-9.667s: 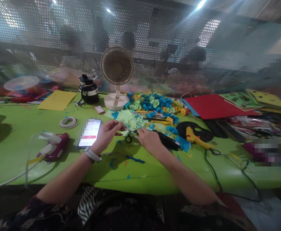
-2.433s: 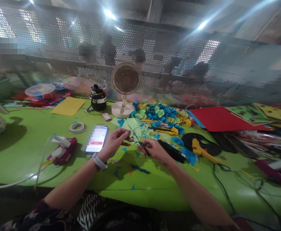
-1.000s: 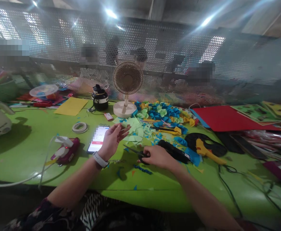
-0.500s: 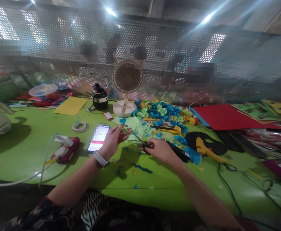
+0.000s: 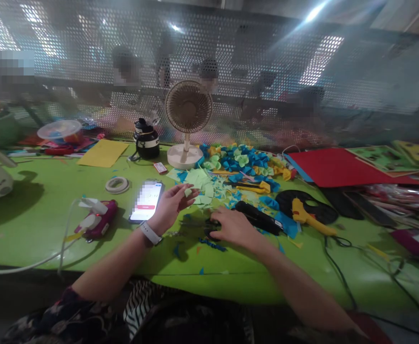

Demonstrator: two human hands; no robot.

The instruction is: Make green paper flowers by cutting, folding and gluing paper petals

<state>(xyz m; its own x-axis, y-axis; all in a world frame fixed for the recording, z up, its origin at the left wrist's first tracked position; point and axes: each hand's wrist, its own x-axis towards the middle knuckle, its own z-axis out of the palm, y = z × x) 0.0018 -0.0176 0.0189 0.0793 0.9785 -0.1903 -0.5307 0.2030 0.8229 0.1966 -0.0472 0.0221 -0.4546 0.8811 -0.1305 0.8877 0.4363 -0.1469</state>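
My left hand [image 5: 171, 203], a watch on its wrist, pinches a small light-green paper piece [image 5: 188, 192] above the table, with some fingers stretched out. My right hand [image 5: 236, 227] is curled around the black handles of a pair of scissors [image 5: 197, 223], held low near the tabletop with the blades pointing left. The blades are blurred, and whether they touch the table I cannot tell. Beyond both hands lie light-green paper sheets and scraps [image 5: 200, 179]. A twisted dark-blue strip [image 5: 212, 245] rests in front of the scissors.
A lit phone [image 5: 146, 203] lies left of my left hand, beside a tape roll [image 5: 117, 185] and a purple power strip [image 5: 102, 220]. A fan [image 5: 188, 107] stands behind, near folded paper flowers [image 5: 241, 160]. To the right are a black stapler-like tool [image 5: 259, 218] and a yellow glue gun [image 5: 311, 220].
My right hand has lowered the scissors toward me, away from the green paper; the blades now point left instead of up-left. My left hand still holds the paper. The view has shifted slightly.
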